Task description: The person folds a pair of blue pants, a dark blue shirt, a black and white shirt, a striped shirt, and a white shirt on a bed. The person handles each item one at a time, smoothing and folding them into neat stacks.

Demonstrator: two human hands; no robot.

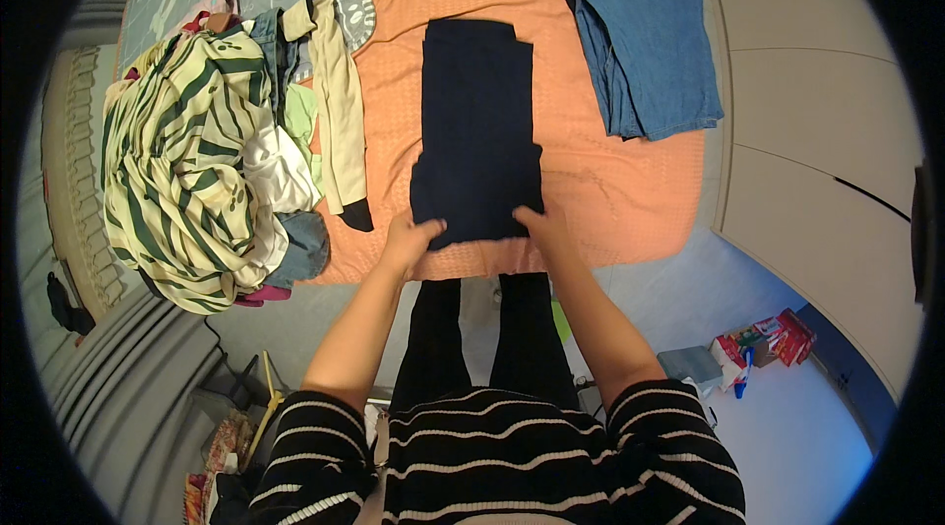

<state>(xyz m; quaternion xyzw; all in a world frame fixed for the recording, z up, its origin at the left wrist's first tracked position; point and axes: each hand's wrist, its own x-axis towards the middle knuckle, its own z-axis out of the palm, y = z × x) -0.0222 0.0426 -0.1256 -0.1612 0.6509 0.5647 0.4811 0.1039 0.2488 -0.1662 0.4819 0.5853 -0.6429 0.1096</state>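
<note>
navy fabric, part-folded: the dark garment [477, 131] lies on the orange-covered bed [600, 195], directly before the person [492, 456], its near edge just inside the bed's border. left hand [404, 243] and right hand [548, 228] grip the two near corners, thumbs [434, 228] on top, the remaining fingers largely hidden. folding of this piece appears to be midway, since the cloth is layered and flattened but long, with a wider near end. at right, folded blue denim [650, 62] seems finished. at left, a loose heap [281, 171] topped by green-striped cream cloth [182, 181], with a long cream garment [340, 112] beside it, looks yet to be folded.
</note>
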